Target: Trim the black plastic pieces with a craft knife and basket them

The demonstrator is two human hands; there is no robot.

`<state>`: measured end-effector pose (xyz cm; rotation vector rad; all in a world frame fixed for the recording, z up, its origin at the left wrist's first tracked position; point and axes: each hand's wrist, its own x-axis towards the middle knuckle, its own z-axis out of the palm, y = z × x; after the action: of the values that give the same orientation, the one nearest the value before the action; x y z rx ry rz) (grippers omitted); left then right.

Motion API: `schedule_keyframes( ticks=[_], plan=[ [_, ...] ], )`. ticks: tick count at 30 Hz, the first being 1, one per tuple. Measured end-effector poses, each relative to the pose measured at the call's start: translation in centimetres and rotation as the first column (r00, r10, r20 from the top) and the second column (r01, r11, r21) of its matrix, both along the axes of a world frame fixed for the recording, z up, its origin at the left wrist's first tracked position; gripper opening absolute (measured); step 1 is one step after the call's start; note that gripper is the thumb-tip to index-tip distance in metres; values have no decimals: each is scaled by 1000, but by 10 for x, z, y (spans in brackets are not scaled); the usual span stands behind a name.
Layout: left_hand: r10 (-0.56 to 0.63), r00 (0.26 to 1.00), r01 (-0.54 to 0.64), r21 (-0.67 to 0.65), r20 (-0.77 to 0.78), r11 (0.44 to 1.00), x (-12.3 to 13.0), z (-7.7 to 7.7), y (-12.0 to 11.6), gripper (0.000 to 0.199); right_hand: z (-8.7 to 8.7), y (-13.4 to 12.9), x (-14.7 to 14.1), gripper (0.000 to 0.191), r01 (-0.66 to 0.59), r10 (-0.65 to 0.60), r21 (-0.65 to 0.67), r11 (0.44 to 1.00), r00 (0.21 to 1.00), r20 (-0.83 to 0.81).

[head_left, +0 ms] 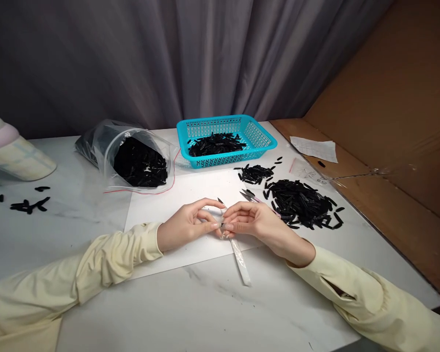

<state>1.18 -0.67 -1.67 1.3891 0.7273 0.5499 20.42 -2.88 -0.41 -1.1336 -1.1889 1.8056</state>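
Note:
My left hand [190,221] and my right hand [254,221] meet over a white sheet of paper [150,215], fingertips pinched together. Between the thumbs a sliver of a small black piece [222,225] shows; my fingers cover most of it. Beneath the hands lies a craft knife with a white handle [241,264], its dark pointed tip beyond my fingers. Just past my right hand are dark-bladed scissors [248,195], partly hidden by that hand. A large heap of narrow black pieces [298,201] lies to the right of it, with a smaller heap [255,173] farther back.
At the back stands a blue perforated basket [227,160] holding black pieces. Left of it, an open clear zip bag [108,161] spills more. Some loose pieces [30,205] and a pale padded object [22,151] are at far left. Cardboard [388,122] borders the right side.

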Motion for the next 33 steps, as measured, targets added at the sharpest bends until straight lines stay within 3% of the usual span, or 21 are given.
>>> schedule_keyframes(
  ticks=[3, 8, 13, 22, 25, 29, 33],
  plan=[
    [-13, 1000, 13, -3, -12, 1000, 0, 0, -1, 38, 0, 0, -1, 16, -28, 28, -9, 1000, 999, 39],
    [16, 1000, -16, 22, -17, 1000, -1, 1, -1, 36, -2, -2, 0, 16, -68, 52, 108, 992, 988, 147],
    [26, 999, -25, 43, -19, 999, -1, 2, -1, 36, 0, -1, 2, 25, -129, 110, 131, 983, 984, 142],
    [14, 1000, -14, 41, -5, 999, -2, 0, -2, 32, -4, -5, -2, 18, -106, 78, 205, 973, 987, 139],
    [19, 1000, -19, 45, 2, 999, -1, -1, -1, 32, -7, -7, -2, 17, -109, 38, 326, 939, 975, 218],
    [42, 999, -42, 48, -4, 998, 1, 1, -1, 33, -12, -12, -4, 13, -116, -62, 513, 850, 946, 317],
    [34, 999, -32, 76, -31, 997, 1, 5, -1, 34, -15, -15, -5, 7, -105, -90, 571, 814, 949, 303]
  ],
)
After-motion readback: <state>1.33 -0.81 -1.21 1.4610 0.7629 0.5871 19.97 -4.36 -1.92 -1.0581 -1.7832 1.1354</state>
